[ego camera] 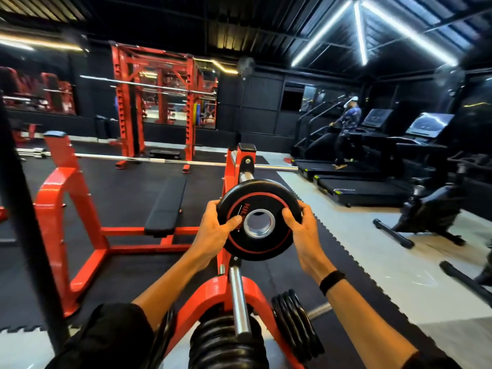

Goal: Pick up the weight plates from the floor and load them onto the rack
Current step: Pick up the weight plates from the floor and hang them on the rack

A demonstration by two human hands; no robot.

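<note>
Plate [259, 219], small, round and black, is held upright in mid-air between both hands, its flat face turned toward the camera. A thin red ring runs around the face, with red lettering partly hidden under the left thumb. The centre hole has a shiny metal lining.

Left hand [215, 234] grips the plate's left edge, thumb across the face and fingers curled behind. Right hand [300, 226] grips the right edge the same way, fingers wrapped over the rim. A black band [332, 282] sits on the right wrist, and dark sleeves cover both upper arms.

Nearest the camera, at the bottom, more black plates [226, 344] are stacked on the red rack [213, 291]. A bare steel peg [238, 302] sticks up from the rack just below the held plate. A second stack [295, 323] hangs on a peg at the right.

Just behind the held plate, another steel peg [246, 177] juts from the rack's upright. Left of it lies a black bench [166, 206] inside a red frame, on black rubber flooring. A barbell [159, 159] spans the frame's supports.

Farther back stands a red power rack [157, 102] before a mirrored wall. At the far right are treadmills [364, 187], where a person [346, 129] walks.
</note>
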